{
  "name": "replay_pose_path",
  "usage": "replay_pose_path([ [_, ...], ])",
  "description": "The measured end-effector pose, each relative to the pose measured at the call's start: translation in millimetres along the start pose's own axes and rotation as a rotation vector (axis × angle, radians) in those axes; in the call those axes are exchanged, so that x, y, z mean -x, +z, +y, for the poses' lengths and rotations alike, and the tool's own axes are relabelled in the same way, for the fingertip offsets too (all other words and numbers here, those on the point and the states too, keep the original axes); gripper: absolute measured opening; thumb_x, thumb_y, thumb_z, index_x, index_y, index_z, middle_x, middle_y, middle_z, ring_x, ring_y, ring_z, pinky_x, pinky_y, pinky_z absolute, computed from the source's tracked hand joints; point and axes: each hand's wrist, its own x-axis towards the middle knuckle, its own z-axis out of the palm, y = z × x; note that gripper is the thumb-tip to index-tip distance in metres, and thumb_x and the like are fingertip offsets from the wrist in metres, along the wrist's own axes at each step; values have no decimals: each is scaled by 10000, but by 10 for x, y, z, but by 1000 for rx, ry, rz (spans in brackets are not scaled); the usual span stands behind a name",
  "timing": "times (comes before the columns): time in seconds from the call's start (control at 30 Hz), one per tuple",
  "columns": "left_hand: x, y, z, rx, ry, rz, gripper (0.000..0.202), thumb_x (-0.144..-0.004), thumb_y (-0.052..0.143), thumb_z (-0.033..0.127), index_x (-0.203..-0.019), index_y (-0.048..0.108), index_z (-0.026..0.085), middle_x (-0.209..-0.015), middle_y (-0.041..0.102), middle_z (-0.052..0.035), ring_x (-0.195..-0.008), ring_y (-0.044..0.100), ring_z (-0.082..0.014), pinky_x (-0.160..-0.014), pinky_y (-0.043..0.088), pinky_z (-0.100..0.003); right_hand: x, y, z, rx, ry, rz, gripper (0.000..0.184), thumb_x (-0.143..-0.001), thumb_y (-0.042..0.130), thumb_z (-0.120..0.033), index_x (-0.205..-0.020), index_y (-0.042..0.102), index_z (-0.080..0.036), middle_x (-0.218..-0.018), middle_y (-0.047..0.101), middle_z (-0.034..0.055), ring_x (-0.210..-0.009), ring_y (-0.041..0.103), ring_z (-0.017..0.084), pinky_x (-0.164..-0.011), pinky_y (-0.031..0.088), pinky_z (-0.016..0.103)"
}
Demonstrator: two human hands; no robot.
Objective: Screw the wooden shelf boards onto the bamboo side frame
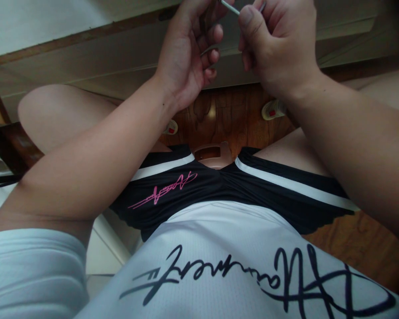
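Hands raised together at the top edge, right hand (279, 48) pinching a thin white stick (231, 8) between thumb and fingers, left hand (189, 53) curled loosely beside it, fingertips near the stick, wooden floor (229, 115) below.

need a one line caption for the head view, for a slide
Seated person's left hand and right hand raised together, right pinching a thin metal rod above a wooden floor.

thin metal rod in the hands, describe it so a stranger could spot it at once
Look at the top edge of the view, where both hands meet. The right hand pinches a thin metal rod pointing toward the left hand. It is the only slim, shiny thing there.
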Motion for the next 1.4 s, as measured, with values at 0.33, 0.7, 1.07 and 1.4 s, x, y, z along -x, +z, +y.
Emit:
replay_pose_path([
  [0.33,5,4,-13,-26,19,3,359,-1009,348,371,-1019,623,139,-754,485,39,-511,484,-42,-464,288,-167,-46,11,39,42,4,47,431,-995,532,-417,-699,661,-132,-477,476,-44,-448,503,68,-492,266,190],
  [0.7,33,24,-4,-10,5,13,383,-1017,330,393,-1077,614,142,-739,467,38,-503,460,-46,-453,278,-158,-53,7,73,-47,20,39,461,-988,529,-452,-668,634,-138,-472,464,-61,-419,479,41,-439,222,184],
  [1.07,23,37,19,15,-28,41,379,-1019,336,374,-1035,629,134,-714,499,50,-485,480,-38,-445,291,-156,-67,20,42,-40,9,60,495,-985,531,-461,-607,609,-151,-457,436,-58,-414,442,52,-460,226,200],
  [1.4,36,39,8,17,-15,22,365,-1015,350,378,-1028,623,137,-708,501,47,-500,468,-45,-439,295,-170,-71,14,93,20,-17,104,444,-956,596,-412,-595,618,-154,-468,488,-32,-423,434,79,-482,248,229],
])
